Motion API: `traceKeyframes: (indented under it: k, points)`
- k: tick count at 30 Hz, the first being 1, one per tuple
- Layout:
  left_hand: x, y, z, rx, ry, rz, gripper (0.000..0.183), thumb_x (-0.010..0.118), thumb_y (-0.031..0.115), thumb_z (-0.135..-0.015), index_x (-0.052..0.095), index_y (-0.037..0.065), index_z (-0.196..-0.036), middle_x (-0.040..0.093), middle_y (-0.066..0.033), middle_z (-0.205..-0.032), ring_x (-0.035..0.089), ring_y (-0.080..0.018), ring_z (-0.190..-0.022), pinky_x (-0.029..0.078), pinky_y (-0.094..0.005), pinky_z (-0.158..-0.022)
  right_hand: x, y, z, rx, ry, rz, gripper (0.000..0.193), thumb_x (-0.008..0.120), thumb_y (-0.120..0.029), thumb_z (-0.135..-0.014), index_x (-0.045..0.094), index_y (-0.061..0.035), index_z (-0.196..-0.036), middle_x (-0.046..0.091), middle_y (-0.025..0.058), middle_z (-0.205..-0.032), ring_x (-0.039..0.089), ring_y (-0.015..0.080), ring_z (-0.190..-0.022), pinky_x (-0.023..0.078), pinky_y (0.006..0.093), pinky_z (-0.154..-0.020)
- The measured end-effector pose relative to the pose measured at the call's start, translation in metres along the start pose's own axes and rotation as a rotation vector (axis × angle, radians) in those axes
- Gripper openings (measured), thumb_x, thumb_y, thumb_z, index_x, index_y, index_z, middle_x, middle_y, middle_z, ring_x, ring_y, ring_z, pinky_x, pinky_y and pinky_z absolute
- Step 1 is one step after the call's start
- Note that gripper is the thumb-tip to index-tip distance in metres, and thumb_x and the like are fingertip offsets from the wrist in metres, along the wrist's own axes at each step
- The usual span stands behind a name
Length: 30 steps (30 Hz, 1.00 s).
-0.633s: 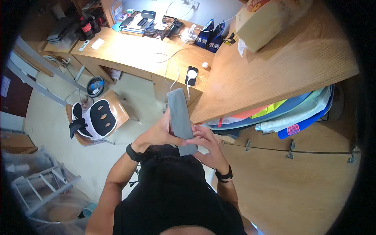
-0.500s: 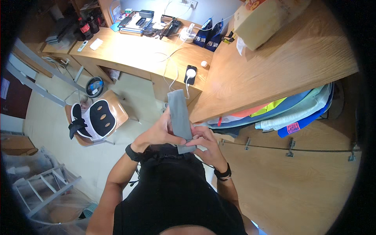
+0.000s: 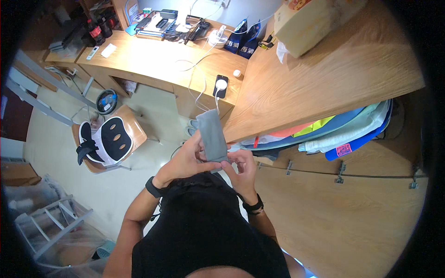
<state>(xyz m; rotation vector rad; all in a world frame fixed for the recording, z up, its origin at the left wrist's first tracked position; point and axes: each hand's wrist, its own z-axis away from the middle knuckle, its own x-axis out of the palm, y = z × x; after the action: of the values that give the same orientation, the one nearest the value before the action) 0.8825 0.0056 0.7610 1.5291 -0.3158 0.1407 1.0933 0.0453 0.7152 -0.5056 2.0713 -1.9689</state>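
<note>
A grey folded strip of cloth [image 3: 212,135] stands in front of my chest, its long end pointing away from me. My left hand [image 3: 186,158] is closed on its left side, thumb laid across the near end and the other fingers behind it. At the lower right, my right hand [image 3: 242,171] pinches the near end between thumb and bent fingers. Both thumbs come close together at a fold there. Part of the cloth's back is hidden by my hands.
Beyond my hands is a wooden desk [image 3: 153,65] with a phone [image 3: 220,86] and white cables. An open wardrobe with folded clothes [image 3: 343,129] lies to the right, under a wooden top holding a tissue pack [image 3: 301,28]. A chair [image 3: 134,125] with a black-and-white brace stands left.
The near end of the cloth has been folded up, so the strip looks shorter. My right hand has moved slightly up and left with its thumb on the fold. The whole view has shifted a little.
</note>
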Motion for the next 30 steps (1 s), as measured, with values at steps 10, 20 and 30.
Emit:
traceKeyframes:
  k: [10, 20, 30]
  points:
    - [-0.003, -0.003, 0.004, -0.002, 0.025, 0.152, 0.091, 0.070, -0.013, -0.090, 0.018, 0.005, -0.162, 0.064, -0.0223, -0.139, 0.067, -0.0234, -0.123, 0.059, -0.0334, -0.095, -0.010, -0.035, -0.014, -0.327, -0.417, 0.471, 0.035, 0.081, -0.010, -0.086, 0.068, -0.0024, -0.118, 0.068, 0.0157, -0.113, 0.068, 0.0344, -0.099, 0.056, 0.0410, -0.088]
    - [-0.001, -0.010, 0.012, 0.159, 0.110, -0.177, 0.063, 0.074, 0.002, -0.094, 0.042, 0.001, -0.148, 0.075, -0.0098, -0.118, 0.073, -0.0150, -0.104, 0.058, -0.0284, -0.082, 0.002, -0.034, -0.018, -0.267, -0.243, 0.480, 0.020, 0.076, -0.009, -0.090, 0.069, 0.0034, -0.103, 0.068, 0.0151, -0.109, 0.067, 0.0282, -0.090, 0.052, 0.0327, -0.081]
    - [-0.001, -0.013, 0.014, 0.028, 0.077, -0.083, 0.082, 0.077, -0.003, -0.091, 0.029, 0.000, -0.158, 0.069, -0.0133, -0.130, 0.072, -0.0188, -0.110, 0.059, -0.0322, -0.093, 0.010, -0.013, -0.010, -0.140, -0.075, 0.058, 0.031, 0.080, -0.009, -0.091, 0.060, -0.0027, -0.114, 0.070, 0.0120, -0.106, 0.064, 0.0150, -0.078, 0.051, 0.0301, -0.069]
